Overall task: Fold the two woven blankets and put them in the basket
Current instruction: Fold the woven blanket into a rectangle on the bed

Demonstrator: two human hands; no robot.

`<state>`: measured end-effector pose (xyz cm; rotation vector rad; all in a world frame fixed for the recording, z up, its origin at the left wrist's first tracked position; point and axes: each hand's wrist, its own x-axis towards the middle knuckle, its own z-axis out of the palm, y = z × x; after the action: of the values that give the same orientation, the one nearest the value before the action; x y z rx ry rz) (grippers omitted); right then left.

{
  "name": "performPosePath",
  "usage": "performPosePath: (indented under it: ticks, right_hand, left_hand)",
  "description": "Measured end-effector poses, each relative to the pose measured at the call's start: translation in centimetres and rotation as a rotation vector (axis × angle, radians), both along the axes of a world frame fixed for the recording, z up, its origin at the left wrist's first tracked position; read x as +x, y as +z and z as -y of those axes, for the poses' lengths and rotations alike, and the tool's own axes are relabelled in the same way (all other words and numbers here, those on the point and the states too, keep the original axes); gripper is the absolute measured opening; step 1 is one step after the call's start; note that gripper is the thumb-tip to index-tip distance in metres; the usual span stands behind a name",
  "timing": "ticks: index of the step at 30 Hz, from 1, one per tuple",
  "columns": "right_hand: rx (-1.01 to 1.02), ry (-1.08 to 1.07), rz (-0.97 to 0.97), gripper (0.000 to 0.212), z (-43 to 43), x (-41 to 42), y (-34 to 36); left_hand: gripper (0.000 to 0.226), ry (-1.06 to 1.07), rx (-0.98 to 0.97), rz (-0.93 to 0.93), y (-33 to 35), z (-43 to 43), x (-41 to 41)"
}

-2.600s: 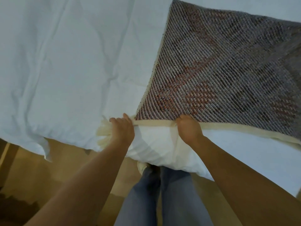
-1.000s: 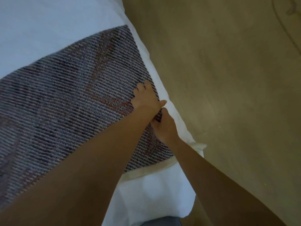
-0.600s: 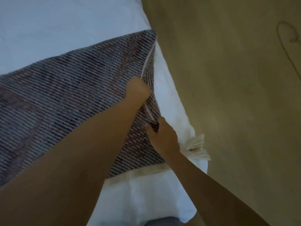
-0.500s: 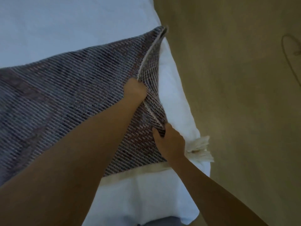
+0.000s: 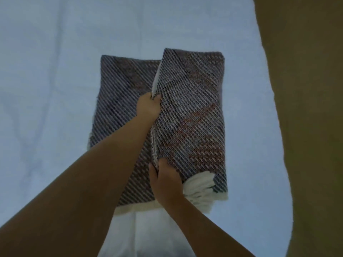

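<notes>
Lying on the white bed sheet (image 5: 46,89) is the woven blanket (image 5: 189,115), grey and white with some red in it. It is already folded into a long shape, and the right half is laid over the left half. A white edge runs down the middle where the top flap ends. White tassels (image 5: 200,190) stick out at the near right corner.

The top flap is held along its edge by both hands. The left hand (image 5: 148,106) is placed farther up, with its fingers curled around the edge. The right hand (image 5: 165,180) is placed nearer, just beside the tassels, and its fingers are tucked under the flap and closed on it.

The blanket looks thick and soft. It is judged to be floppy, not stiff, and a bit heavy for its size. The rough weave should not slip in the fingers. It cannot break, but a fold can fall open if it is lifted by one corner. It is best taken by the folded edges with two hands, or scooped up from below.

A brown floor (image 5: 306,108) is seen to the right of the bed. No basket and no second blanket are seen.
</notes>
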<state>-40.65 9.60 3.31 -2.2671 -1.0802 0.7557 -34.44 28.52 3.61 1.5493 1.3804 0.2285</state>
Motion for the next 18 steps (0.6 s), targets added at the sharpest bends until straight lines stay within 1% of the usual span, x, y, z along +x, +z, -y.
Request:
performPosePath:
  ticks: [3, 5, 7, 12, 16, 18]
  right_hand:
    - [-0.062, 0.086, -0.039, 0.028, -2.9, -4.9, -0.5]
    - [-0.129, 0.128, -0.119, 0.025, -4.5, -8.1, -0.7]
    - [-0.191, 0.153, -0.185, 0.021, -5.9, -10.8, -0.8]
    - [-0.264, 0.176, -0.188, 0.020, -7.5, -14.8, -1.6]
    - [-0.293, 0.159, -0.226, 0.012, -7.6, -16.4, -1.9]
    - [-0.297, 0.128, -0.253, 0.011, -7.7, -16.8, -2.1]
  left_hand:
    - [0.029, 0.062, 0.008, 0.001, -0.7, -3.1, -6.2]
    - [0.023, 0.097, 0.023, -0.012, -1.3, -4.8, -10.2]
    - [0.024, 0.120, 0.041, -0.043, -2.0, -6.0, -13.4]
    - [0.038, 0.180, 0.011, -0.063, -3.5, -7.3, -17.5]
    - [0.033, 0.212, -0.015, -0.065, -4.0, -7.3, -19.6]
    - [0.031, 0.190, -0.039, -0.073, -4.3, -7.4, -20.3]
